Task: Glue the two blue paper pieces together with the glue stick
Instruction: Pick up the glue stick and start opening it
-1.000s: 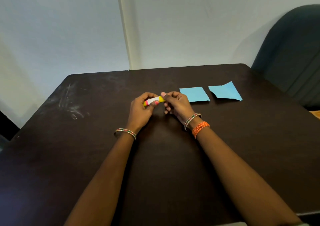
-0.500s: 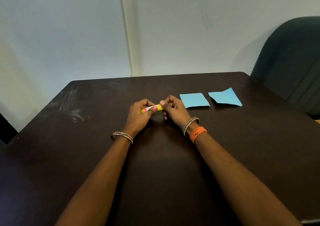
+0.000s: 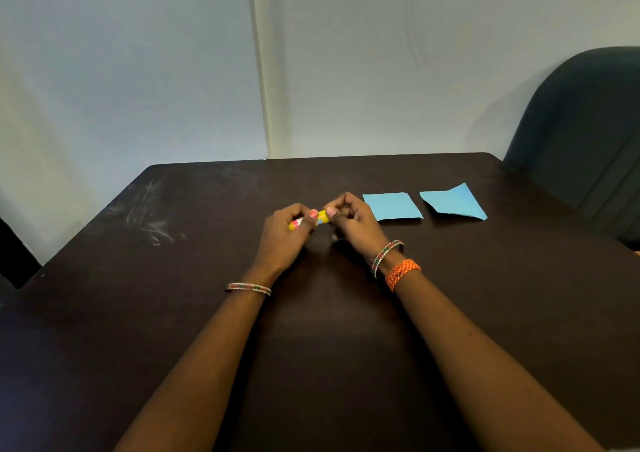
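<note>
A small yellow glue stick (image 3: 319, 218) with a white and pink label lies sideways between my two hands, just above the dark table (image 3: 173, 313). My left hand (image 3: 284, 236) grips its left end, fingers curled round it. My right hand (image 3: 349, 221) pinches its right end, the cap side, with thumb and fingertips. Two blue paper pieces lie flat to the right: a squarish one (image 3: 393, 206) just beyond my right hand, and an irregular one (image 3: 453, 202) further right. They do not touch each other.
A dark upholstered chair (image 3: 581, 132) stands at the table's far right corner. A pale wall (image 3: 138, 70) rises behind the table. Chalky scuff marks (image 3: 152, 223) show on the tabletop's far left.
Both hands stay on the glue stick at mid-table; less of the stick shows between them now. The view has tilted up a little. The papers have not moved.
</note>
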